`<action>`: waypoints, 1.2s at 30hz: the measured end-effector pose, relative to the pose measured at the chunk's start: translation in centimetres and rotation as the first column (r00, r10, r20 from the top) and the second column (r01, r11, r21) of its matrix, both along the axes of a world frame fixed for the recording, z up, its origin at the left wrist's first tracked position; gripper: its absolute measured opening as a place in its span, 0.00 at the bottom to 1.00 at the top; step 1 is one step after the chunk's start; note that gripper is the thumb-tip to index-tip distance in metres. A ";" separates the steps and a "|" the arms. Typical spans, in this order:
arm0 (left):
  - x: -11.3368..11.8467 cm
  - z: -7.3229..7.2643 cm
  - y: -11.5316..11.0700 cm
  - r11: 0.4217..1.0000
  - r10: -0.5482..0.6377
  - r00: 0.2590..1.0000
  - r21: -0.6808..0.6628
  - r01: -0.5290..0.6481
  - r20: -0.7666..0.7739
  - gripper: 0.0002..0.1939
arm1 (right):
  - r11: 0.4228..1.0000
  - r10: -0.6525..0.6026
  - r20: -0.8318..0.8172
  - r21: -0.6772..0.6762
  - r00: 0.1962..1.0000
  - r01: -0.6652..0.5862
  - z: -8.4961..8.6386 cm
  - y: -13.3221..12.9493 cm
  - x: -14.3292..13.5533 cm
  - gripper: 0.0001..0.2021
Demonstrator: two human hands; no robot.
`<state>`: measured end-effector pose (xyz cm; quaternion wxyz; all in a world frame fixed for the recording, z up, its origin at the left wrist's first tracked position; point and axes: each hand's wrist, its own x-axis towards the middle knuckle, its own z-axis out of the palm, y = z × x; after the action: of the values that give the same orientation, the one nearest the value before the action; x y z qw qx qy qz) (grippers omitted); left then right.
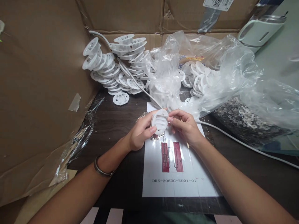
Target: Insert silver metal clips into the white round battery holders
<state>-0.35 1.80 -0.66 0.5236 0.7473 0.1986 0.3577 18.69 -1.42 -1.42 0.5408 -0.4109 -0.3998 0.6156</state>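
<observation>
My left hand [141, 130] holds a round white plastic piece [160, 122] tilted up, its thumb on the lower left edge. Slots and a small metal part show on the face of the piece. Fingertips of my right hand [183, 124] are pinched at its right edge; whatever tiny thing they may hold cannot be made out. A chain of small metal clips [158, 136] hangs around my left hand, below the piece. Under both hands lies a white printed sheet [173, 188] with a red and white drawing.
Stacks of white round pieces [109, 70] stand at the back left, one loose piece [121, 98] before them. Clear plastic bags [233, 71] and a bag of metal clips [247, 121] lie right. A white cable [224, 127] crosses the table. Cardboard [42, 77] walls the left; a mug [261, 31] stands back right.
</observation>
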 end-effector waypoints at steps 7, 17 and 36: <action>0.8 0.3 -0.5 0.970 0.220 0.954 0.148 -0.192 -0.206 0.10 | 0.997 -0.073 0.095 0.032 0.993 0.070 0.2 -0.1 -0.4 0.09; 1.4 -0.2 -0.8 0.916 0.373 0.913 -0.087 -0.391 -0.165 0.08 | 0.980 -0.198 0.089 0.017 0.976 0.197 -0.3 0.0 -0.8 0.13; 1.3 0.7 -0.7 0.915 0.401 0.909 0.010 -0.403 -0.110 0.07 | 0.886 -0.436 0.240 0.282 0.867 0.367 0.9 -0.8 -1.0 0.24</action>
<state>0.94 1.10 0.04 0.4319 0.7055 0.3788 0.4150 17.70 -2.21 -0.54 0.6347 -0.5085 -0.4491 0.3699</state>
